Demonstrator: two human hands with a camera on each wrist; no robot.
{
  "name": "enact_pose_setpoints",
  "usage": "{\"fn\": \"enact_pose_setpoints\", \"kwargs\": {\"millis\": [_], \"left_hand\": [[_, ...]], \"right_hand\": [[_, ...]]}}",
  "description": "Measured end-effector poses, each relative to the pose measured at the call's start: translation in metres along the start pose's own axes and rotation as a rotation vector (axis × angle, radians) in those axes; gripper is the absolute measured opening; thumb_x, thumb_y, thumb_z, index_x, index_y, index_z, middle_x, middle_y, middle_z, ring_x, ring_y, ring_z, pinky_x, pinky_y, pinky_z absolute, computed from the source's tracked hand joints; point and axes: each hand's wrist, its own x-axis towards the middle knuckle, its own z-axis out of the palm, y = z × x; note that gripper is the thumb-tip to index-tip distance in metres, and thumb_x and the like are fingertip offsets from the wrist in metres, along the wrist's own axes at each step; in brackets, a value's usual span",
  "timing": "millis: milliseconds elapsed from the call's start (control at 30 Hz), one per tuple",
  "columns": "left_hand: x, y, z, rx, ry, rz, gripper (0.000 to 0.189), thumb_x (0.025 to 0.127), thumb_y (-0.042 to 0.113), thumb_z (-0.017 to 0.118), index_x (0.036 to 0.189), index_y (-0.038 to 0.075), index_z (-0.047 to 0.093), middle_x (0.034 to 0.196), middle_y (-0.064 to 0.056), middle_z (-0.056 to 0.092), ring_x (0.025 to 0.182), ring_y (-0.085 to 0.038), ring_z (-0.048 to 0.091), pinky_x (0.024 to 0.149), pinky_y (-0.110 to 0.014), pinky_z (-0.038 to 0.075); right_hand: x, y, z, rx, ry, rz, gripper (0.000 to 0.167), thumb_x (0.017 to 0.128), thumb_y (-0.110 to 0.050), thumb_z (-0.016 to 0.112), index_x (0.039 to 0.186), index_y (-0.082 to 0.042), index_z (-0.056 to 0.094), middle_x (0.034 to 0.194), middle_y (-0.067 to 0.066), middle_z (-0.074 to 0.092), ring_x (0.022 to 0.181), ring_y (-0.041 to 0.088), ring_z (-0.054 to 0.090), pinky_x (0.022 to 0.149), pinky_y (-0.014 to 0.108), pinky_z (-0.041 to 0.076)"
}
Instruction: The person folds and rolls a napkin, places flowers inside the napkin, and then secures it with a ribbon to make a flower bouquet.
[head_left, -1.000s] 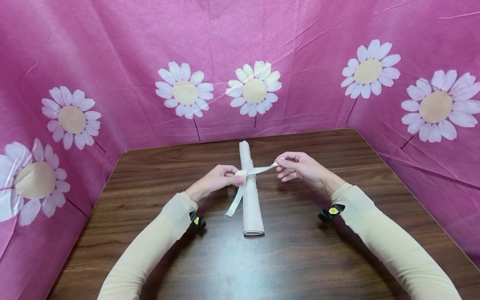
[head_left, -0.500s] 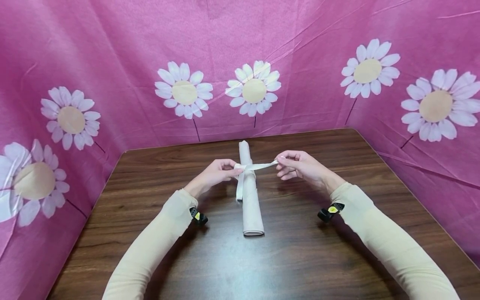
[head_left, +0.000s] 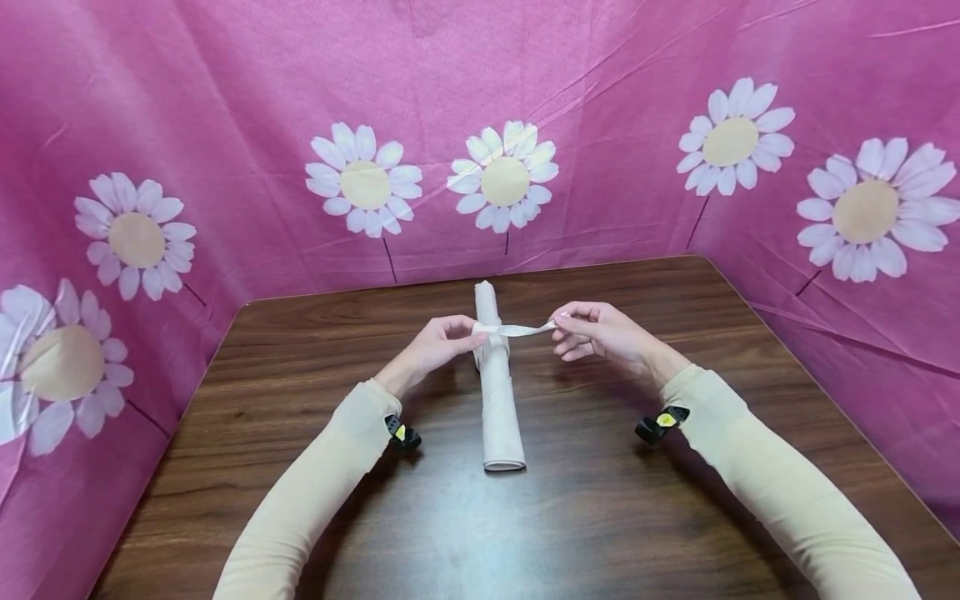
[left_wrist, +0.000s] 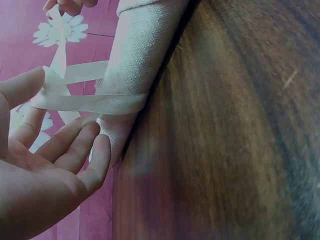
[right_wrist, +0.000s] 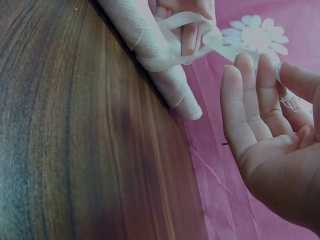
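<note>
A rolled beige cloth (head_left: 501,417) lies lengthwise on the wooden table. Round its far half passes a flat white ribbon (head_left: 525,331), slack in loops that stand off the cloth in the left wrist view. My left hand (head_left: 431,346) pinches the ribbon between thumb and index finger at the roll's left side, where its strands cross. On the other side, my right hand (head_left: 603,340) pinches one ribbon end, its remaining fingers extended. Frayed threads (right_wrist: 288,102) poke out below that pinch in the right wrist view. The ribbon's other end is mostly hidden behind the left fingers.
The brown wood-grain table (head_left: 337,500) has a far edge against a pink curtain (head_left: 247,100) printed with white daisies, which also closes in both sides. Black wrist straps with cameras (head_left: 660,425) sit over the beige sleeves.
My left hand has moved slightly away from me, drawing the ribbon with it. The tail that hung at the roll's left has gone from sight. The right hand stays nearly still.
</note>
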Motion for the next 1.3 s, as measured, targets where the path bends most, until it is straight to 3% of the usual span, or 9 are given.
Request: {"fn": "enact_pose_setpoints", "kwargs": {"millis": [167,400,733,900,1033,1167,1300], "left_hand": [[0.001,-0.001,0.001,-0.027,-0.005,-0.004,0.035,0.093,0.015,0.076,0.125,0.005,0.068,0.119,-0.009,0.071,0.111,-0.019,0.064,0.099,-0.035,0.048],[0.002,0.000,-0.002,-0.040,-0.025,0.030,0.049,0.088,-0.008,0.073,0.135,-0.001,0.061,0.130,-0.018,0.066,0.122,-0.030,0.061,0.097,-0.036,0.052],[0.001,0.001,-0.008,-0.155,0.150,0.101,0.030,0.086,-0.002,0.079,0.113,-0.008,0.068,0.106,-0.017,0.074,0.096,-0.019,0.072,0.085,-0.033,0.057],[0.002,0.004,-0.012,-0.201,0.170,0.113,0.030,0.083,-0.009,0.078,0.110,-0.013,0.065,0.098,-0.017,0.075,0.089,-0.018,0.074,0.083,-0.033,0.058],[0.001,0.009,-0.015,-0.229,0.174,0.090,0.027,0.084,-0.012,0.076,0.110,-0.011,0.065,0.103,-0.020,0.073,0.085,-0.016,0.072,0.085,-0.040,0.058],[-0.003,0.014,-0.018,-0.258,0.139,0.047,0.033,0.087,-0.011,0.073,0.118,-0.009,0.064,0.117,-0.025,0.068,0.085,-0.016,0.071,0.093,-0.054,0.052],[-0.010,0.020,-0.022,-0.258,0.021,-0.022,0.051,0.088,-0.011,0.070,0.136,-0.005,0.057,0.133,-0.025,0.061,0.096,-0.021,0.071,0.096,-0.053,0.051]], "right_hand": [[-0.001,0.001,-0.001,0.011,0.007,-0.008,0.014,0.103,-0.019,0.061,0.112,-0.008,0.065,0.097,0.014,0.067,0.082,0.023,0.072,0.080,0.045,0.059],[0.000,0.002,-0.008,0.039,0.012,-0.029,0.011,0.104,-0.016,0.060,0.110,-0.009,0.067,0.096,0.012,0.068,0.080,0.021,0.072,0.077,0.040,0.060],[0.001,0.006,-0.019,0.065,0.010,-0.033,0.010,0.104,-0.015,0.059,0.108,-0.011,0.068,0.093,0.009,0.070,0.079,0.020,0.072,0.076,0.040,0.060],[0.001,0.005,-0.021,0.090,0.005,-0.042,0.011,0.105,-0.012,0.058,0.108,-0.010,0.068,0.094,0.011,0.069,0.080,0.020,0.072,0.076,0.039,0.060],[0.001,0.003,-0.019,0.094,0.008,-0.029,0.011,0.105,-0.012,0.057,0.108,-0.011,0.068,0.094,0.011,0.068,0.079,0.020,0.072,0.076,0.039,0.060],[0.001,0.002,-0.018,0.093,0.014,-0.019,0.011,0.105,-0.012,0.057,0.108,-0.011,0.068,0.094,0.011,0.068,0.079,0.020,0.072,0.076,0.039,0.060],[0.000,0.003,-0.018,0.092,0.012,-0.018,0.010,0.104,-0.013,0.058,0.108,-0.011,0.068,0.093,0.011,0.069,0.079,0.020,0.072,0.077,0.040,0.060]]}}
